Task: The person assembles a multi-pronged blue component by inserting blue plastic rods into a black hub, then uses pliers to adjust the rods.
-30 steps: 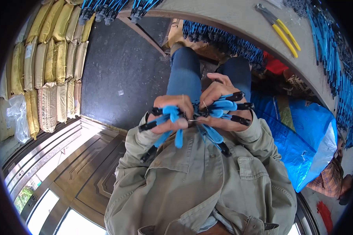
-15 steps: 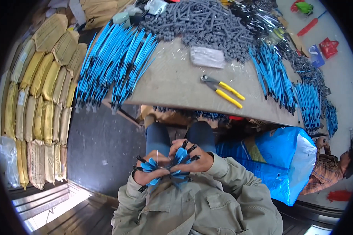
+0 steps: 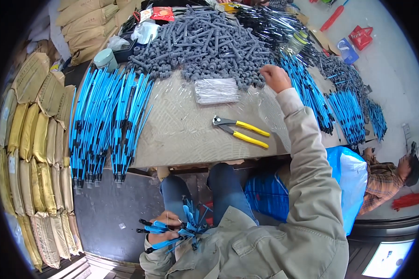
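Low over my lap, my left hand (image 3: pixel 166 220) is closed round a fanned bunch of blue sticks with black ends (image 3: pixel 187 228). My right hand (image 3: pixel 277 78) reaches across the table, its fingers curled together at the right edge of a heap of grey ribbed plastic pieces (image 3: pixel 214 44). Whatever its fingertips hold, if anything, is too small to make out. A clear packet of thin white sticks (image 3: pixel 217 90) lies left of that hand. Yellow-handled pincers (image 3: pixel 242 131) rest on the table nearer to me.
Bundles of blue sticks lie at the table's left (image 3: pixel 97 121) and right (image 3: pixel 307 88). A lidded jar (image 3: pixel 105 59) stands back left. Stacked brown sacks (image 3: pixel 37 149) line the left side. On the right are a blue bag (image 3: pixel 342 186) and another person (image 3: pixel 386 181).
My right hand has left the bunch in my lap and stretched forward to the grey heap. My left hand keeps the blue sticks, lower and further left. The view has shifted.
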Demonstrator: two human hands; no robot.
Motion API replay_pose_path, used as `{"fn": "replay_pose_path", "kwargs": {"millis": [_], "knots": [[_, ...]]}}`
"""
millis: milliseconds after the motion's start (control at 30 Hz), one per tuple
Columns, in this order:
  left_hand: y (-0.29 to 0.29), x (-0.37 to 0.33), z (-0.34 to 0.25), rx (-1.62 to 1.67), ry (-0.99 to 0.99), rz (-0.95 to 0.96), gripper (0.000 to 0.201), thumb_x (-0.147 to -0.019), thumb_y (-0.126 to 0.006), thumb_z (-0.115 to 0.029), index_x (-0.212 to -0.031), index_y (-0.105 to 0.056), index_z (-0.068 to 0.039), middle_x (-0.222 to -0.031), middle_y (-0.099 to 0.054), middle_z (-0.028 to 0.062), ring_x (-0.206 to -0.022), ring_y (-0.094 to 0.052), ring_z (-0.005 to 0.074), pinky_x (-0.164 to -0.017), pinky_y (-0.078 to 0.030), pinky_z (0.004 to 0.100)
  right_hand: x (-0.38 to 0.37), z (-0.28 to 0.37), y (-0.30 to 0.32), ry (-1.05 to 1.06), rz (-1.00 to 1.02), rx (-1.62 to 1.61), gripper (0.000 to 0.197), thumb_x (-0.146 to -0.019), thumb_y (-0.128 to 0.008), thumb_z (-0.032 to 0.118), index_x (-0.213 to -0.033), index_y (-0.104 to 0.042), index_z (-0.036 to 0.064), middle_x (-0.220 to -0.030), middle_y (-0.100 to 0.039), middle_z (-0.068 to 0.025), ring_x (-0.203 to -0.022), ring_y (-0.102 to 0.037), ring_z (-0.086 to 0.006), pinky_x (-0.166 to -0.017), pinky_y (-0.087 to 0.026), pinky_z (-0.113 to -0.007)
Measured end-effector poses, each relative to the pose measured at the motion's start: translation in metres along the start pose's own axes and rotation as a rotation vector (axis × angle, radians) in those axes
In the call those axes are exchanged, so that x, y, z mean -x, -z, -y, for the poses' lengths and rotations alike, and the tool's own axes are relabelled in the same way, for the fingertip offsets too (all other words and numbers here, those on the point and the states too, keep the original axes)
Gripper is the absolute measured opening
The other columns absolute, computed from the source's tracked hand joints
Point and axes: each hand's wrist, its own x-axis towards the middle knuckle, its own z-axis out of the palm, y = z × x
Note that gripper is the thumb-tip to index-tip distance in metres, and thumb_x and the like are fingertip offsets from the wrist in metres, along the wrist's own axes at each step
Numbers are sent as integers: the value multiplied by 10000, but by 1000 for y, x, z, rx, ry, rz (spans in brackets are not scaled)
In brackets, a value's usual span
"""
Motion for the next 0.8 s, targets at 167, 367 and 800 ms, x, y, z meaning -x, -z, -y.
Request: {"fn": "replay_pose_path", "kwargs": {"millis": [167, 367, 800], "knots": [[6, -10, 0, -14, 55, 61, 333, -637, -732, -51, -942, -652, 56, -935, -592, 171, -777, -571, 188, -687, -455, 287, -27, -2, -16, -4, 340, 272, 213, -762, -640, 311, -832, -670, 112, -818, -658, -117, -791, -631, -308, -690, -497, -395], [0, -15, 2, 17, 71, 89, 337, -663, -733, -41, -977, -646, 43, -956, -576, 157, -773, -566, 182, -687, -459, 290, -67, 48, -40, -96, 50, 177, 271, -728, -647, 376, -833, -677, 127, -836, -659, -138, -799, -639, -323, -691, -504, -429], [-22, -20, -14, 132, 111, 278, 273, -754, -667, -69, -1002, -629, 39, -945, -631, 168, -888, -598, 264, -789, -456, 370, 86, 132, 80, 597, 122, -247, 178, -783, -604, -13, -952, -609, 44, -892, -594, -87, -748, -610, -250, -634, -491, -315]]}}
